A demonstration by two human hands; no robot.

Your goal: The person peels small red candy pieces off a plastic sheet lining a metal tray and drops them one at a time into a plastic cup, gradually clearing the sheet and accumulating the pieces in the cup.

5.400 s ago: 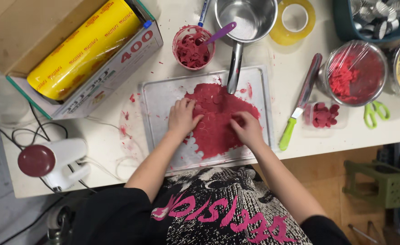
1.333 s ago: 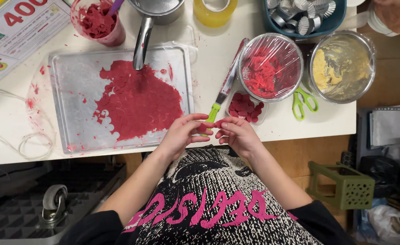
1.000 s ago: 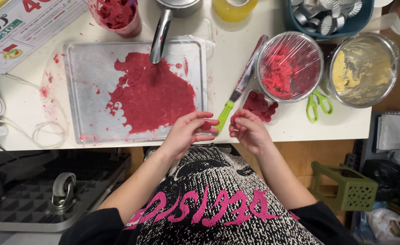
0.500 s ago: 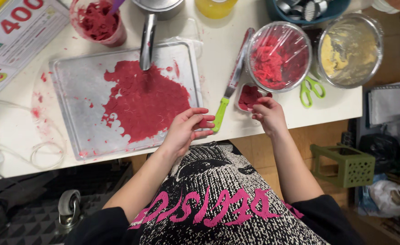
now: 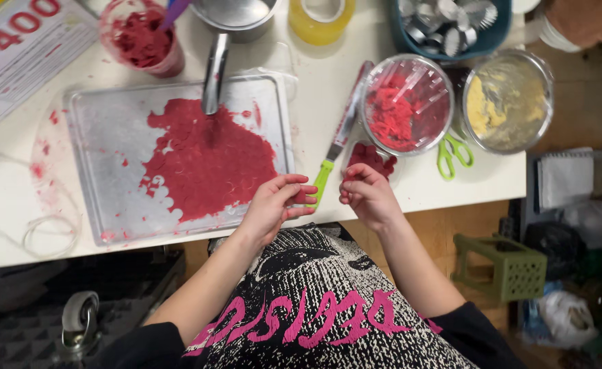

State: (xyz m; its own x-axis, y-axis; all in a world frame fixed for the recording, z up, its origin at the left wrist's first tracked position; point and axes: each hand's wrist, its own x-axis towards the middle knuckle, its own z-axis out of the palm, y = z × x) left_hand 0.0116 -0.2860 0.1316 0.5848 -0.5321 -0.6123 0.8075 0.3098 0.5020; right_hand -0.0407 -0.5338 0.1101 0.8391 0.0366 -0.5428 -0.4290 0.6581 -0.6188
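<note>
The left hand [image 5: 273, 208] holds a small red dough piece [image 5: 305, 197] in narrow fingers; the right hand [image 5: 366, 195], fingers curled empty, hovers at three o'clock. Roll it gently, I judge.

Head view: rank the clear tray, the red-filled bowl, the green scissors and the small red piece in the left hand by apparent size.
1. Clear tray
2. Red-filled bowl
3. Green scissors
4. Small red piece, pinched in the left hand, partly hidden, clearly smallest.
</note>
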